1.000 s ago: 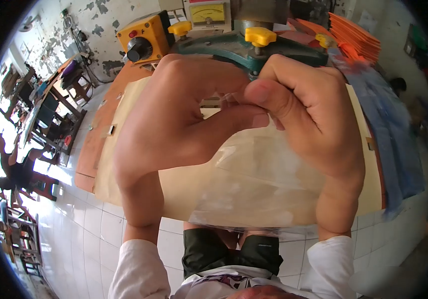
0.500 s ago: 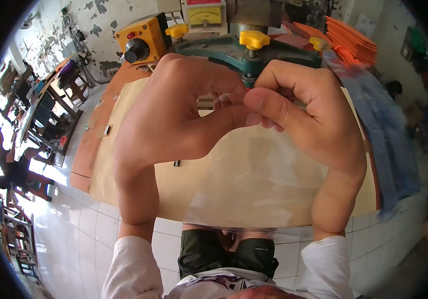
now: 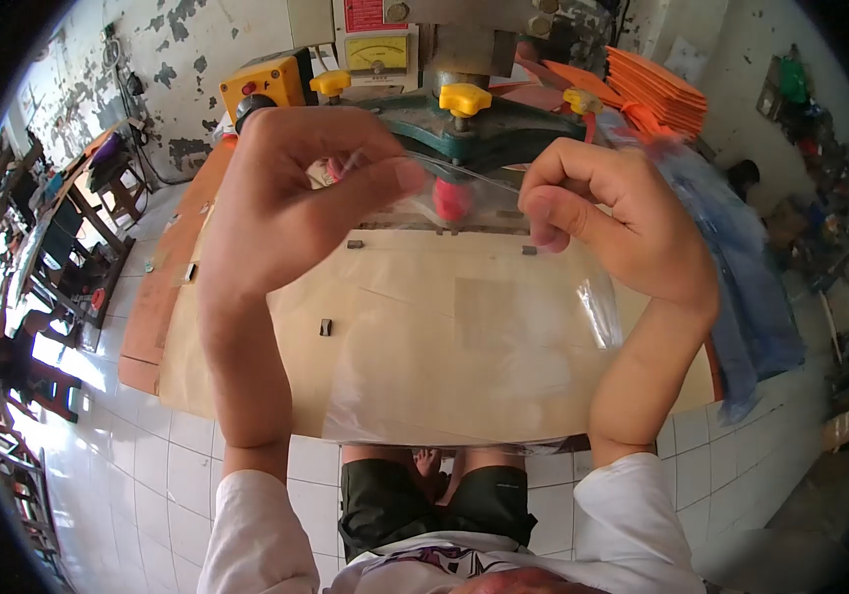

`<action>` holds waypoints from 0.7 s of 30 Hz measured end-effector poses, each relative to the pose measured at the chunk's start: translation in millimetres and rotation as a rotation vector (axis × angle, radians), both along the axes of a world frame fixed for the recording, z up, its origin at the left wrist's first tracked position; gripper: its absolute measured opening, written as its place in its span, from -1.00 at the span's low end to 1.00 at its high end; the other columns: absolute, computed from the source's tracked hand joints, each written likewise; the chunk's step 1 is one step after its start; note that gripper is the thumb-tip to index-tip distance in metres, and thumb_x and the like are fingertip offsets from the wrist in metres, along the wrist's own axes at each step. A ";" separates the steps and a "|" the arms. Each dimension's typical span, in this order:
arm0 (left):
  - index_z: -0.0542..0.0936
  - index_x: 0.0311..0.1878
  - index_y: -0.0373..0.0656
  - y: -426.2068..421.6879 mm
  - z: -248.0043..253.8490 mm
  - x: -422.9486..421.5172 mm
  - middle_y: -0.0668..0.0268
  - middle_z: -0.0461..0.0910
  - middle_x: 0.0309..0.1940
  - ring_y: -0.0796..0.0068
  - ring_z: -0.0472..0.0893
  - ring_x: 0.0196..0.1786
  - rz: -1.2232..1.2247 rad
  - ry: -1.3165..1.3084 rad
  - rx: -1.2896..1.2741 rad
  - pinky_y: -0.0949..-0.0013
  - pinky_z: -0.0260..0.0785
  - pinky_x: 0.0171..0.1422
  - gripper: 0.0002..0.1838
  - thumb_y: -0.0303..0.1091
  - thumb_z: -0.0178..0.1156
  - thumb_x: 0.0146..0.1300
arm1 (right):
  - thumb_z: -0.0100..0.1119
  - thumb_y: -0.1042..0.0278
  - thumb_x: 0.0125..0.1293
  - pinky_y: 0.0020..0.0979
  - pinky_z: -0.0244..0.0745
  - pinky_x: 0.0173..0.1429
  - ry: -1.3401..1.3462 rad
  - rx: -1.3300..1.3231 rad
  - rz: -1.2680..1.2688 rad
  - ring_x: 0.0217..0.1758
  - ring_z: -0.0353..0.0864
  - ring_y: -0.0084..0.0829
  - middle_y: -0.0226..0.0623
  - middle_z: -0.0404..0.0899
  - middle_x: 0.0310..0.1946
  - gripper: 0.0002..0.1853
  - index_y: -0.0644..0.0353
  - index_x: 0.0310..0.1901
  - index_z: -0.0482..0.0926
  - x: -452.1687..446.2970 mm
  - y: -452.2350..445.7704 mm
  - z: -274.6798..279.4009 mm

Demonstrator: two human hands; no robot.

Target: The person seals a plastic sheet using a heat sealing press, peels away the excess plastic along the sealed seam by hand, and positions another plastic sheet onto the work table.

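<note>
A clear plastic bag (image 3: 484, 297) hangs between my hands above the cream board (image 3: 236, 337), its top edge stretched from one hand to the other. My left hand (image 3: 296, 198) pinches the bag's edge at the upper left. With thumb and fingers closed, my right hand (image 3: 622, 218) grips the other end of that edge. Through the film a pink-red round piece (image 3: 451, 199) shows below the green machine arm (image 3: 489, 139). A small dark clip (image 3: 326, 327) lies on the board.
Behind my hands is the green machine with yellow knobs (image 3: 465, 99). A yellow control box (image 3: 268, 84) stands back left, orange sheets (image 3: 654, 91) are stacked back right, and blue plastic bags (image 3: 731, 257) hang over the right side.
My hands have moved apart from nearly touching, and the bag's edge is now stretched between them. The pink-red piece has come into sight. The view has shifted slightly.
</note>
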State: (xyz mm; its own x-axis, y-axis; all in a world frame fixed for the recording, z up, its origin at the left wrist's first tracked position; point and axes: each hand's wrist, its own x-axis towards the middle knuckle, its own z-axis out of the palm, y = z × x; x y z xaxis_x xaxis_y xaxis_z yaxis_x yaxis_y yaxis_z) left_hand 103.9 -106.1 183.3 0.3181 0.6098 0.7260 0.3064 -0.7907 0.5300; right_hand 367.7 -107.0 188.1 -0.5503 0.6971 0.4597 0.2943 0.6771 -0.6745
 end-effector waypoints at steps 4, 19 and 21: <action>0.71 -0.32 -0.34 -8.3 6.2 -16.2 0.40 0.65 -0.48 0.66 0.47 -0.39 0.037 -0.038 -0.049 0.49 0.29 -0.25 -0.85 -0.43 0.41 0.19 | 0.17 0.48 0.43 -0.53 0.47 -0.30 -0.083 -0.074 0.000 -0.43 0.53 -0.64 -0.39 0.58 -0.50 -0.89 0.35 -0.22 0.56 17.6 -5.9 4.2; 0.69 -0.29 -0.33 -20.9 2.5 -50.6 0.38 0.65 -0.47 0.64 0.54 -0.37 0.056 -0.050 -0.191 0.48 0.35 -0.22 -0.78 -0.31 0.35 0.28 | 0.21 0.39 0.46 -0.57 0.40 -0.32 -0.005 -0.269 -0.229 -0.44 0.43 -0.68 -0.50 0.51 -0.45 -0.85 0.31 -0.22 0.57 112.4 -39.8 -31.5; 0.69 -0.29 -0.29 -30.3 2.0 -51.5 0.42 0.63 -0.47 0.65 0.53 -0.39 0.134 0.013 -0.207 0.48 0.34 -0.30 -0.80 -0.31 0.32 0.29 | 0.22 0.36 0.46 -0.59 0.36 -0.35 0.003 -0.202 -0.318 -0.46 0.40 -0.70 -0.53 0.49 -0.46 -0.83 0.30 -0.24 0.57 112.1 -50.0 -27.4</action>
State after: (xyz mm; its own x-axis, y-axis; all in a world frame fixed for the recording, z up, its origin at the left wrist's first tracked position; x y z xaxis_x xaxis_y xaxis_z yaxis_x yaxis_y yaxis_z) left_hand 52.4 -136.4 185.4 0.2328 0.7824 0.5776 0.4090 -0.6176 0.6718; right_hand 479.8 -157.0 160.7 -0.2906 0.9096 0.2970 0.4659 0.4056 -0.7864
